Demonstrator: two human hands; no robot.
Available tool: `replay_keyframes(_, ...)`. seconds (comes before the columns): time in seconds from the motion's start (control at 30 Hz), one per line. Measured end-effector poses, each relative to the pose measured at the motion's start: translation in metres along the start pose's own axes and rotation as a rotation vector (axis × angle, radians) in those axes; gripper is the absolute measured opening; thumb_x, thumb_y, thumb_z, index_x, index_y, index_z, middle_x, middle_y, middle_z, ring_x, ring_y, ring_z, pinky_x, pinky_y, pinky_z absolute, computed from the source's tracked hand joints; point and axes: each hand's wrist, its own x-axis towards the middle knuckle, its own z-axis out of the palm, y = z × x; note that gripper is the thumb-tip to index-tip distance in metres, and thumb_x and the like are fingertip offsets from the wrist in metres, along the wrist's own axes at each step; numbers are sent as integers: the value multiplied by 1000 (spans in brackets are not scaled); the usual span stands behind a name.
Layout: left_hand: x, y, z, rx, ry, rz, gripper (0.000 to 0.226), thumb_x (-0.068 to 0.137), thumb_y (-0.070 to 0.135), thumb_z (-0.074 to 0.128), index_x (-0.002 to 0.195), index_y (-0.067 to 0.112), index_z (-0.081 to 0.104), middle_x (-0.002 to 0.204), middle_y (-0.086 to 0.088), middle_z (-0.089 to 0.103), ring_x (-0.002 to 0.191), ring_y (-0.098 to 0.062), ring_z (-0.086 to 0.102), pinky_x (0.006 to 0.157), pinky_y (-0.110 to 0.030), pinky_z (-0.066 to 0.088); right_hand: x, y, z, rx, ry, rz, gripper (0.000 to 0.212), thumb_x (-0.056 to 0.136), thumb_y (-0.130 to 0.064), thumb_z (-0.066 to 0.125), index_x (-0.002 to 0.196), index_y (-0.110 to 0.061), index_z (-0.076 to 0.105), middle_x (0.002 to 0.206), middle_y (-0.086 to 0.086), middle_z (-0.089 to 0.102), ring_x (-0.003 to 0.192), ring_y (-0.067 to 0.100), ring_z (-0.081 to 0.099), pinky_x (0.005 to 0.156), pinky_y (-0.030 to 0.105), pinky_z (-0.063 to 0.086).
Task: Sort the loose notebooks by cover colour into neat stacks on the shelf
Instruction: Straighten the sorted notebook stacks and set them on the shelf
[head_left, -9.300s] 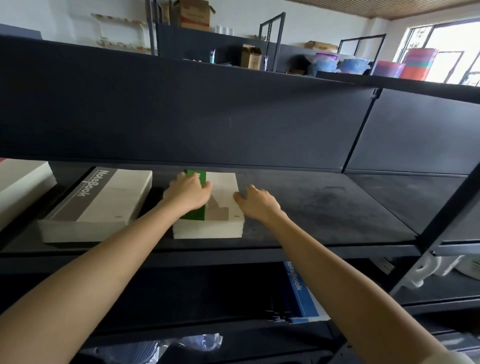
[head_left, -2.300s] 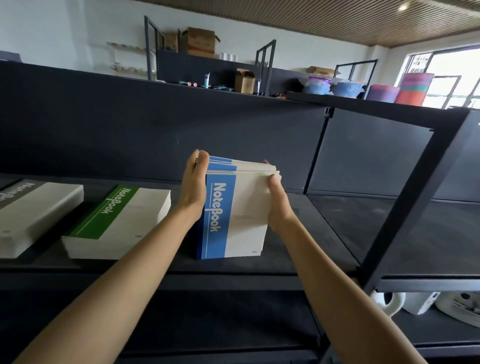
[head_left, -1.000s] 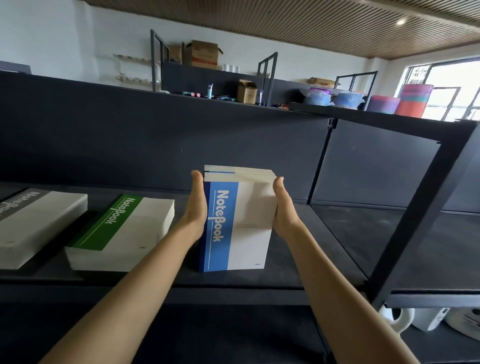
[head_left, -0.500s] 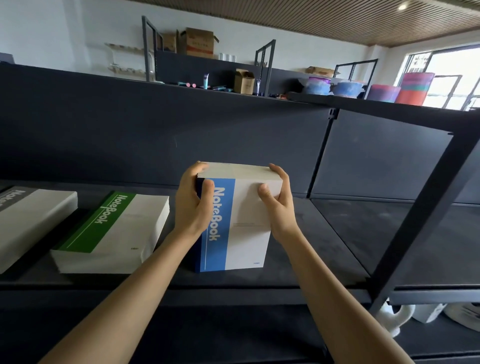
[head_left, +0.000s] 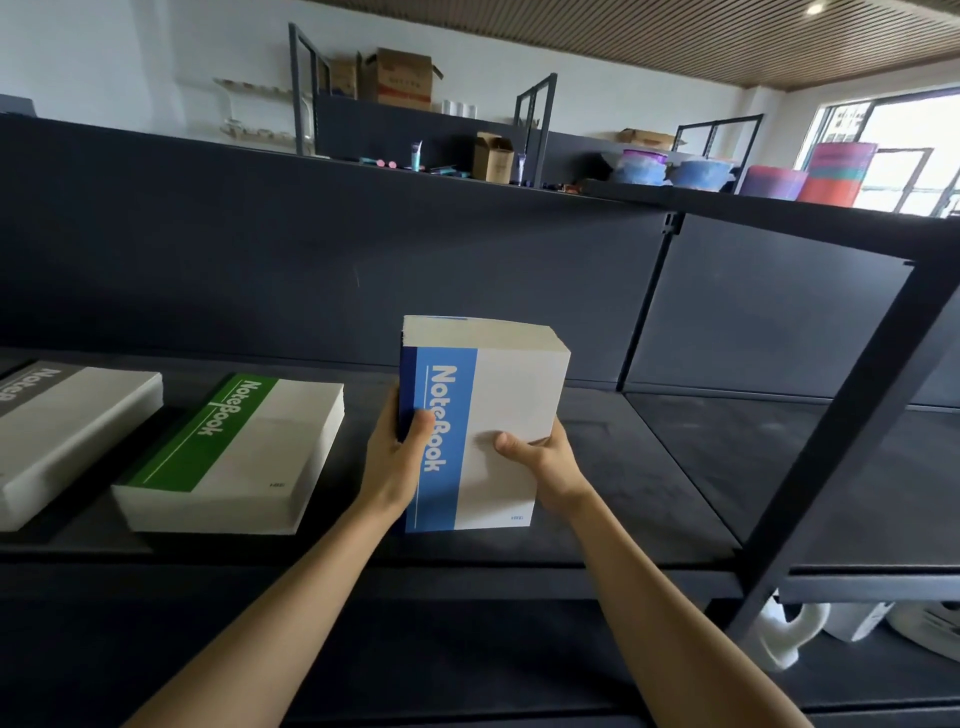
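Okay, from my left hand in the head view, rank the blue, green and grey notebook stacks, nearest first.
1. The blue notebook stack: stood upright, gripped at its spine side by the left hand.
2. The green notebook stack: flat on the shelf, just left of that hand.
3. The grey notebook stack: flat, farthest left.
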Motion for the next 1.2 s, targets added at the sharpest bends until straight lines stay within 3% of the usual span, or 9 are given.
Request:
replay_keyframes(0.1, 0, -5, -2, 2, -19, 3, 64, 57, 61, 52, 110, 26, 48, 98, 6, 63, 86, -10, 63, 67, -18, 54, -1, 1, 0, -18, 3, 9, 121, 39, -47, 93, 133, 3, 37, 118, 16, 59, 106, 30, 58, 84, 40, 54)
replay_keyframes(0.3, -2, -10, 3, 3, 43, 52, 58, 58, 58, 53, 108, 31, 47, 96, 10, 61, 80, 0, 64, 63, -13, 51, -5, 5, -1, -16, 2, 30, 109, 42, -36, 92, 131, 3, 41, 112, 14, 63, 97, 26, 63, 74, 33, 54)
replay_keyframes(0.4, -1, -10, 3, 41, 40, 56, 81, 57, 61, 50, 127, 20, 45, 95, 12, 61, 78, 3, 64, 62, -11, 50, -5, 6, -3, -22, 3, 46, 99, 48, -27, 83, 132, 3, 40, 112, 13, 62, 96, 25, 63, 73, 31, 55)
replay_keyframes(0.53, 4, -14, -4, 118, 9, 32, 107, 57, 67, 46, 145, 9, 28, 97, 15, 61, 87, -3, 62, 65, -10, 51, -4, 5, -1, -32, 31, 48, 119, 34, -45, 94, 130, 1, 42, 113, 14, 61, 99, 28, 61, 75, 33, 54)
replay_keyframes(0.67, -1, -8, -2, 122, -1, 33, 103, 64, 60, 50, 152, 22, 12, 108, 12, 58, 92, 0, 59, 66, -7, 49, -4, 4, -1, -26, 27, 38, 122, 31, -50, 93, 129, 2, 43, 110, 11, 63, 97, 27, 62, 74, 34, 55)
replay_keyframes(0.83, -3, -9, -1, 92, 24, 71, 95, 61, 63, 49, 143, 18, 34, 114, 1, 61, 97, -10, 63, 68, -13, 51, -4, 3, 0, -20, 19, 33, 122, 34, -49, 93, 131, 2, 42, 112, 12, 63, 99, 28, 61, 76, 35, 54)
replay_keyframes(0.97, -1, -10, -2, 102, 34, 59, 95, 61, 62, 48, 145, 20, 32, 115, 0, 62, 95, -7, 63, 68, -12, 51, -4, 2, 0, -12, 13, 18, 120, 35, -50, 93, 130, 2, 42, 109, 9, 64, 95, 20, 64, 74, 30, 54)
replay_keyframes(1.07, -1, -11, -2, 117, 39, 30, 99, 60, 65, 46, 147, 19, 28, 115, -1, 61, 96, -8, 62, 73, -18, 52, -5, 2, 1, -1, 22, 20, 120, 36, -50, 92, 131, 2, 41, 112, 11, 63, 98, 24, 62, 75, 32, 54)
replay_keyframes(1.2, -2, -10, 2, 105, 72, 63, 88, 65, 60, 48, 140, 16, 37, 110, 3, 61, 96, -10, 62, 72, -18, 53, -6, -2, 2, -21, 35, 25, 115, 34, -52, 91, 126, -2, 44, 109, 8, 64, 96, 22, 63, 75, 32, 55)
